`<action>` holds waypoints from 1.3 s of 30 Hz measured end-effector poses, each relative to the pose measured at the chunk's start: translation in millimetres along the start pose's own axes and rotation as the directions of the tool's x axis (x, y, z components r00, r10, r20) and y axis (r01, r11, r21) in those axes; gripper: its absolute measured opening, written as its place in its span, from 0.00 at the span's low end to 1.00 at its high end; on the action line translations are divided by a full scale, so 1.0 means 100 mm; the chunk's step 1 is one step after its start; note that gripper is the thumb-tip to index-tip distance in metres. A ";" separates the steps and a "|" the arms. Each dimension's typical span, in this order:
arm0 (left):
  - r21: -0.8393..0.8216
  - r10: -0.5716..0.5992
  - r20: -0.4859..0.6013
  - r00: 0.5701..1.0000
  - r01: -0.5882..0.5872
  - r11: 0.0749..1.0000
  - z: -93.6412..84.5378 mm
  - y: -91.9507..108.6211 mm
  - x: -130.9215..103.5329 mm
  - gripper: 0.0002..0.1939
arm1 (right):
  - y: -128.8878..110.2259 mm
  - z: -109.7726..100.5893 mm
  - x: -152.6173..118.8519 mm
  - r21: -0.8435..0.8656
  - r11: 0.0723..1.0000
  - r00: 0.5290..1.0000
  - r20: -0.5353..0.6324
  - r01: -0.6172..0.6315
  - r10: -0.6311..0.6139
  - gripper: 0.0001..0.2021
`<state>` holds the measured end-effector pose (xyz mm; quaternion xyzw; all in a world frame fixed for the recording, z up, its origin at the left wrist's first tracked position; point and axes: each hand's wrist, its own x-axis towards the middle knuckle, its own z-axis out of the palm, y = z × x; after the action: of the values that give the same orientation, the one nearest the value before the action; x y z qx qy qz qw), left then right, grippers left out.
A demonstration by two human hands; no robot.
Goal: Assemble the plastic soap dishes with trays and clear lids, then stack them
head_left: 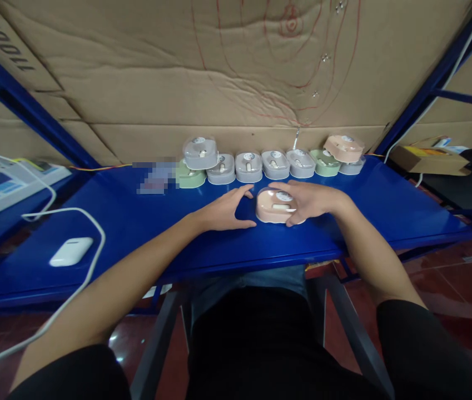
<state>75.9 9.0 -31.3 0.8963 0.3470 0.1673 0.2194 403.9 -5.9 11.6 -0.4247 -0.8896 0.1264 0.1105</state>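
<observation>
A peach-coloured rounded case with a clear lid (269,209) rests on the blue table. It has a round label and a white oblong piece on its face. My right hand (308,200) grips the right end of this case, thumb on the near side and fingers over the far side. My left hand (229,210) is just left of the case, fingers and thumb spread apart, with a small gap to it and nothing in the grasp. Behind both hands stands a row of similar cases, among them a grey one (248,168) and a green one (326,164).
A grey case (199,154) is stacked at the row's left end, a peach one (344,149) at its right. A white earbud case (71,251) and a white cable (101,233) lie to the left. Cardboard (144,83) walls the back; blue posts flank the table.
</observation>
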 end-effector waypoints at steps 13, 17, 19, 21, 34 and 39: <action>0.057 -0.076 0.089 0.993 0.071 0.996 -0.12 0.08 -0.01 0.52 | 0.51 -0.75 0.24 -0.081 0.780 0.670 -0.571 -0.620 0.473 0.45; 0.054 -0.068 0.095 0.993 0.063 0.997 -0.12 0.08 -0.02 0.51 | 0.63 -0.63 0.56 -0.102 0.680 0.597 -0.584 -0.726 0.550 0.36; 0.052 -0.056 0.093 0.994 0.051 0.997 -0.12 0.07 -0.02 0.51 | 0.66 -0.53 0.65 -0.130 0.624 0.559 -0.608 -0.770 0.564 0.35; 0.051 -0.041 0.084 0.996 0.037 0.998 -0.12 0.06 -0.02 0.50 | 0.70 -0.42 0.71 -0.168 0.581 0.532 -0.649 -0.797 0.543 0.35; 0.081 -0.021 0.111 0.994 0.012 0.997 -0.14 0.07 -0.01 0.48 | 0.79 -0.24 0.64 -0.289 0.610 0.599 -0.698 -0.737 0.393 0.32; 0.059 -0.007 0.089 0.996 0.002 0.998 -0.12 0.06 -0.01 0.48 | 0.33 -0.13 0.82 -0.361 0.845 0.814 -0.564 -0.394 0.139 0.35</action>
<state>72.8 8.1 -18.2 0.9082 0.3438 0.1164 0.2084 381.4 79.8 20.4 -0.5803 -0.7596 -0.1928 0.2216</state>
